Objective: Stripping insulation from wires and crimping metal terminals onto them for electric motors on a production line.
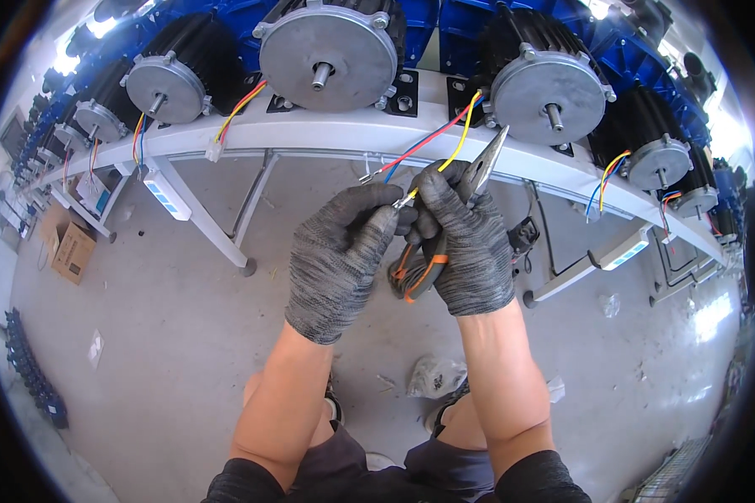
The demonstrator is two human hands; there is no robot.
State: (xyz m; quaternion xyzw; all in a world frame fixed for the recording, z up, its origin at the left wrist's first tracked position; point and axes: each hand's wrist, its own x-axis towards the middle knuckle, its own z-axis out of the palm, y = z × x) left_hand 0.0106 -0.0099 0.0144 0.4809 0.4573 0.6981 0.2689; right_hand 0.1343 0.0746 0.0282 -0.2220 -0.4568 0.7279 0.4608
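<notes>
In grey knit gloves, both of my hands meet in front of the bench. My left hand (337, 256) is closed, pinching a small metal terminal (404, 200) at the end of a yellow wire (459, 142). Wrapped in my right hand (468, 243) are long-nose pliers (485, 166), jaws pointing up and dark-and-orange handles below; its thumb and fingers also press at the yellow wire. A red wire (420, 144) with a terminal at its tip and a blue wire (391, 172) hang loose beside it. All three come from the black motor (549, 96) at the upper right.
More motors, including a large one (327, 59), line the pale bench frame (344, 132), backed by blue housings. A white connector (214, 151) dangles from wires on the left. A cardboard box (73, 253) and a plastic bag (436, 376) lie on the floor.
</notes>
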